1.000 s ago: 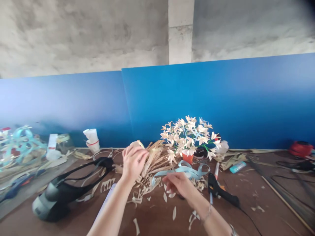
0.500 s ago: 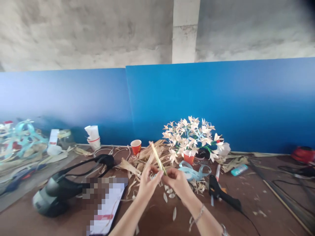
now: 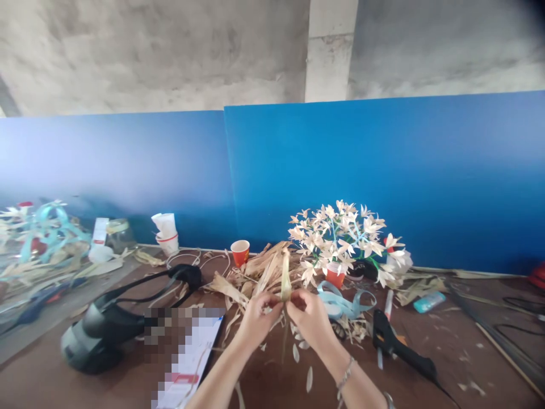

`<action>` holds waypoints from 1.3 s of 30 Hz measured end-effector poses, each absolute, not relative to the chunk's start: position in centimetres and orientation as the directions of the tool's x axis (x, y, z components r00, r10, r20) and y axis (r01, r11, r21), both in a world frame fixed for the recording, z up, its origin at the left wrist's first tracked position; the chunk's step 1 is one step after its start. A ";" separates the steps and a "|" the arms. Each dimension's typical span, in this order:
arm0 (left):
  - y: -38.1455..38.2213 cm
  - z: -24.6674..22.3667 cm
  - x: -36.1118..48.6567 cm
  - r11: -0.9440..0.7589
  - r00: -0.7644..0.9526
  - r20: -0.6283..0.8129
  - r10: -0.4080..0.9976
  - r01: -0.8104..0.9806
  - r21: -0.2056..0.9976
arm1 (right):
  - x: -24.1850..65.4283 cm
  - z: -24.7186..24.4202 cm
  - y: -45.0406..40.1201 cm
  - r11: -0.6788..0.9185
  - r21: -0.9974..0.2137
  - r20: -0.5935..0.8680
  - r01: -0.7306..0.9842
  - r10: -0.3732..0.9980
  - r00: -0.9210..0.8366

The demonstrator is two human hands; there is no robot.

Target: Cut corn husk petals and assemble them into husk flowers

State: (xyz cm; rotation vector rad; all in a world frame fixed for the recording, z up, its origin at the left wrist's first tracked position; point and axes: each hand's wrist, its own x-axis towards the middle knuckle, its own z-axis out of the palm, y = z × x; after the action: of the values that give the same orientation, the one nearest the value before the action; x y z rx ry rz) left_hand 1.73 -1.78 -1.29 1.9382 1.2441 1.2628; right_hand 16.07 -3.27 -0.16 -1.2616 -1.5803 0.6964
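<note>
A pale yellow-green dried husk strip (image 3: 285, 278) stands nearly upright between my hands, its narrow tip pointing away from me. My left hand (image 3: 260, 317) pinches its lower part from the left. From the other side, my right hand (image 3: 307, 313) closes thumb and fingers on the same spot, the two hands almost touching. Behind them lies a heap of dried husks (image 3: 259, 267). Several small pale petal-shaped pieces (image 3: 309, 379) lie on the brown table below my right hand. A bunch of cream flowers (image 3: 340, 241) stands in a red cup beyond that hand.
A black glue gun (image 3: 400, 349) and light blue ribbon (image 3: 347, 304) lie to the right. On the left are a black-and-grey headset (image 3: 96, 341) and a partly blurred phone or tablet (image 3: 191, 358). A red paper cup (image 3: 240, 253) stands near the blue partition (image 3: 361, 165).
The husk strip has turned from leaning left to nearly upright, showing a broader face. Both hands have drawn closer together on it. The view has shifted slightly left.
</note>
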 end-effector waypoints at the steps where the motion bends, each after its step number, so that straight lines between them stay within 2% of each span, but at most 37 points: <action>1: -1.8 -1.3 1.8 -0.432 0.145 0.410 0.901 0.405 0.806 | 16.0 -0.3 -3.2 0.296 -0.876 0.321 0.380 0.947 0.000; 7: -1.9 -1.5 2.1 -0.426 0.159 0.395 0.905 0.357 0.831 | 16.3 -0.4 -3.1 0.289 -0.873 0.313 0.392 0.950 -0.003; 14: -2.1 -1.5 2.1 -0.458 0.150 0.439 0.886 0.431 0.777 | 16.4 -0.4 -3.1 0.294 -0.834 0.327 0.467 0.945 -0.011; 20: -2.0 -2.0 2.6 -0.420 0.082 0.430 0.899 0.439 0.794 | 15.8 -1.0 -3.4 0.314 -0.813 0.356 0.490 0.935 -0.009; 22: -1.5 -2.4 2.3 -0.358 0.019 0.391 0.920 0.447 0.820 | 15.7 -0.6 -3.7 0.318 -0.813 0.368 0.487 0.930 0.008; 24: -0.7 -2.6 1.4 -0.223 -0.112 0.300 0.947 0.442 0.869 | 16.0 0.2 -4.1 0.324 -0.824 0.380 0.465 0.925 0.030; 26: 0.0 -2.5 0.0 -0.120 -0.231 0.203 0.952 0.330 0.936 | 16.6 1.5 -4.4 0.339 -0.849 0.375 0.406 0.927 0.011; 28: 0.5 -2.2 -1.3 -0.127 -0.366 0.193 0.910 0.199 0.972 | 17.4 3.0 -4.8 0.311 -0.899 0.312 0.309 0.949 -0.048; 32: 0.6 -1.1 -3.0 -0.170 -0.657 0.148 0.739 0.031 0.985 | 19.3 5.7 -5.7 0.208 -0.965 0.190 0.158 0.975 -0.119; 39: 0.7 0.5 -5.4 -0.376 -0.846 -0.002 0.533 -0.239 0.895 | 22.6 7.4 -6.8 0.057 -0.988 0.005 0.140 0.938 -0.347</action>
State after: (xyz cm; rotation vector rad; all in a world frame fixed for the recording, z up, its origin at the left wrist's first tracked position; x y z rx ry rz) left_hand -5.42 0.65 0.48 0.3979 1.3881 2.2393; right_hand 22.61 -6.81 7.38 -1.1067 -1.5973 1.3665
